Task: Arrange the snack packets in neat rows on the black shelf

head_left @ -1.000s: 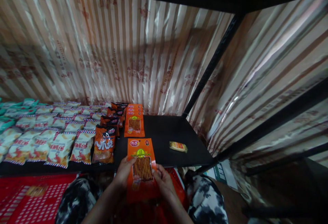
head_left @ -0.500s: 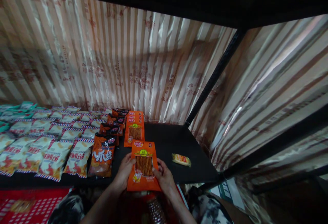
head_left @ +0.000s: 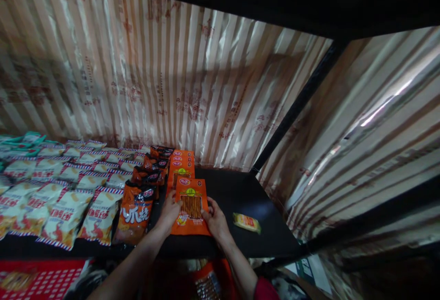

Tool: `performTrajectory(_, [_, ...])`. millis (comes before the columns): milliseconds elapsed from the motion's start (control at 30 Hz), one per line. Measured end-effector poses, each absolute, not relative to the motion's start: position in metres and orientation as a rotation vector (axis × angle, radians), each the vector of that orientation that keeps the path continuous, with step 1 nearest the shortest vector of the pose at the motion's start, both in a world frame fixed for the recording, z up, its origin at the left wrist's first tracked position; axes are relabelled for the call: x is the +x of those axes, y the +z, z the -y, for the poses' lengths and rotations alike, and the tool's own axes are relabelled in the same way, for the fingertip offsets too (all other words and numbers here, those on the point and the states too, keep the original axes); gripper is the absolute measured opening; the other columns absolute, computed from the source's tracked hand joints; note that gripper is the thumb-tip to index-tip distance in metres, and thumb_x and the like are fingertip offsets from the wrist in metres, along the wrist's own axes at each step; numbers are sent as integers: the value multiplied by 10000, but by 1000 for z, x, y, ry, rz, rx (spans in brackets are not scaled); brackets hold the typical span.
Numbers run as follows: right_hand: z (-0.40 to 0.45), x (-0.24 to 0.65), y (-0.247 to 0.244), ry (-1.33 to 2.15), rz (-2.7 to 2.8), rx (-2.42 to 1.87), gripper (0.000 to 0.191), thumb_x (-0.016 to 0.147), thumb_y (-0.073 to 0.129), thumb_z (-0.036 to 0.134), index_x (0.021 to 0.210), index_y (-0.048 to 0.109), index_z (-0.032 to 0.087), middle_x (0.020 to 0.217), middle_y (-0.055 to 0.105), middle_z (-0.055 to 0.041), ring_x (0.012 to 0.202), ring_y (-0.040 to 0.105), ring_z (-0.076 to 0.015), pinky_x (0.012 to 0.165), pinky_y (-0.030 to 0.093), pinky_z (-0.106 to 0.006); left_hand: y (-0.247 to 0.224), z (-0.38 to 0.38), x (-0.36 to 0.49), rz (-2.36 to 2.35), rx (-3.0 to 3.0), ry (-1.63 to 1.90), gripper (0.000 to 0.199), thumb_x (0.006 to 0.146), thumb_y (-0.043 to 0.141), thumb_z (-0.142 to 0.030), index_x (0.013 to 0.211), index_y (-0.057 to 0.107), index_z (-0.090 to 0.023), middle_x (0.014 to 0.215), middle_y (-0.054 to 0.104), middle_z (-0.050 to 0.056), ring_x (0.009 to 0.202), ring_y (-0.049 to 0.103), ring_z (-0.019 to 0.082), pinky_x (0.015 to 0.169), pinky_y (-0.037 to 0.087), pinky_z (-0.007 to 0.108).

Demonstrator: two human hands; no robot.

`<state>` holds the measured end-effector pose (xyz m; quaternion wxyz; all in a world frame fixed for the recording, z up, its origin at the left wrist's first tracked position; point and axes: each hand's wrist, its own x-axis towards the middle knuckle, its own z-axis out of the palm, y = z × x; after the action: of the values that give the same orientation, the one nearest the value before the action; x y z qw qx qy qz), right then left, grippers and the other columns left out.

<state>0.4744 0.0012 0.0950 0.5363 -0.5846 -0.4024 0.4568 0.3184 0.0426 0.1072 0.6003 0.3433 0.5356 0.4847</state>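
Observation:
An orange snack packet [head_left: 191, 207] with a window showing brown sticks is held between my two hands over the black shelf. My left hand [head_left: 171, 212] grips its left edge, thumb on the front. On the opposite edge, my right hand [head_left: 215, 219] pinches it the same way. Behind it lies an overlapping row of matching orange packets [head_left: 181, 165], partly covered by the held one. To the left of my left hand stands an orange and black snack bag [head_left: 134, 213], with similar bags behind it.
Rows of white snack bags [head_left: 99, 215] fill the shelf's left side, with green packets [head_left: 25, 144] at the far left. A small yellow packet [head_left: 246, 222] lies on the black shelf [head_left: 227, 190] at right. Below are a red basket [head_left: 65, 275] and a slanting dark post [head_left: 295, 112] right.
Both hands have carried the orange packet forward and up, away from my body, so it now overlaps the front of the matching row. The view has shifted slightly.

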Motion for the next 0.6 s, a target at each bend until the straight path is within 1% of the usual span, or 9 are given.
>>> performTrajectory(100, [-14, 471, 88, 1039, 981, -1431, 543, 598, 655, 326, 1120, 557, 212, 563, 567, 64, 490, 510, -128, 478, 381, -231, 101, -52, 315, -1292, 817, 1155, 474, 658, 644, -113, 1116, 540, -172, 1120, 632, 117, 1074, 576, 222, 897, 427, 298])
performTrajectory(267, [-33, 468, 81, 999, 1029, -1464, 519, 614, 640, 304, 1121, 580, 211, 578, 590, 48, 508, 519, -136, 486, 387, -233, 94, -63, 310, -1399, 896, 1168, 440, 639, 661, -140, 1069, 580, -180, 1182, 609, 115, 1135, 538, 242, 926, 401, 296])
performTrajectory(433, [-45, 467, 78, 937, 1093, -1514, 491, 636, 628, 288, 1118, 589, 205, 567, 582, 48, 503, 518, -128, 481, 385, -221, 93, -68, 311, -1469, 975, 1124, 386, 667, 630, -155, 1052, 594, -171, 1166, 620, 112, 1109, 556, 235, 904, 414, 288])
performTrajectory(600, [-53, 465, 75, 905, 1147, -1585, 500, 680, 587, 269, 1172, 554, 190, 600, 598, 40, 524, 538, -125, 497, 401, -212, 101, -69, 313, -1541, 1101, 1030, 345, 723, 543, -108, 1063, 591, -148, 1197, 595, 107, 1162, 512, 204, 956, 379, 288])
